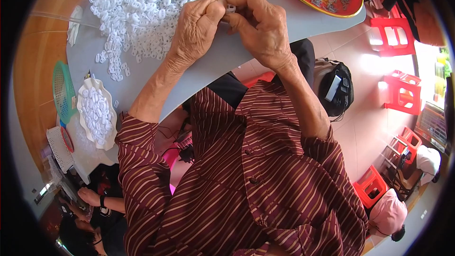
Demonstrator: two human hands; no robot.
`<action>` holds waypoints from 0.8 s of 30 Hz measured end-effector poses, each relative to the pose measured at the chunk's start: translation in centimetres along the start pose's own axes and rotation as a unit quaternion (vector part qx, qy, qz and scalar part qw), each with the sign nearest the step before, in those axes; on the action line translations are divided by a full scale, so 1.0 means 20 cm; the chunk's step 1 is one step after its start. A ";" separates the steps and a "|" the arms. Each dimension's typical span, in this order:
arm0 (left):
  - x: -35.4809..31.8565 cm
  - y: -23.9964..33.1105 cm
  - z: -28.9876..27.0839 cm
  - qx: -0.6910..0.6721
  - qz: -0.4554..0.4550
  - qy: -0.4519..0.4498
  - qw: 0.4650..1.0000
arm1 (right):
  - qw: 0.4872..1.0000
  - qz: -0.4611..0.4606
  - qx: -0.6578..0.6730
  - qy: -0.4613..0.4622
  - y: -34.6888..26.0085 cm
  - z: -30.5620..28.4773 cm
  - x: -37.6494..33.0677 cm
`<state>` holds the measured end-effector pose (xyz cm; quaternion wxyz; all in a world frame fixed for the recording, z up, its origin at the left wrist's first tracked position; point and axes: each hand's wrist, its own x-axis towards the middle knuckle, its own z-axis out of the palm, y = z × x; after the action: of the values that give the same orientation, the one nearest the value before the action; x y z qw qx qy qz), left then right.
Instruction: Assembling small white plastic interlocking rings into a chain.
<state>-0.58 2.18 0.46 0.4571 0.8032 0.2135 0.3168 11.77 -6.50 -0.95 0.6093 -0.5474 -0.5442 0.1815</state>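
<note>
Grip of R hand (265, 33) is narrow: thumb + index pinch a small white piece (231, 8) btwn their tips. L hand (199, 31) is curled in, fingertips right up by R's; can't tell if L grip has hold of anything, as its tips are partly hidden. White piece sits btwn the 2 hands, just R of L fingertips, up over the grey desk (308, 23). Big pile of white pieces (137, 9) spreads beyond & L of L hand, w/ a few strays trailing twd the person.

Edges/room: near desk edge curves under both forearms (305, 92); tiled floor (367, 128) shows past it on R. Strip of bare desk runs btwn R hand & round red tray (354, 0), which holds lots of small grey bits. On L, scalloped white dish (113, 132) w/ more white pieces is nr desk edge, green mesh basket (64, 87) just beside it.

Writing: black bag (343, 99) past R forearm has a pale rectangle, any lettering too small to read. Tray base has a coloured picture, partly hidden under the bits.
</note>
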 end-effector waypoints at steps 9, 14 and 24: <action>0.03 0.05 0.00 -0.003 -0.083 -0.014 0.996 | 0.995 0.023 0.096 0.023 0.01 -0.01 0.01; -0.01 0.04 0.02 -0.031 -0.063 0.022 0.997 | 0.992 0.069 0.108 -0.013 0.00 -0.03 0.02; -0.06 0.09 0.02 -0.096 -0.081 -0.024 0.992 | 0.988 -0.001 0.140 0.058 -0.23 -0.22 0.81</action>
<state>-1.13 0.32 1.46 0.5609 0.7431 0.2357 0.2785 19.38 3.08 11.27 0.7109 -0.4656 -0.4777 0.2227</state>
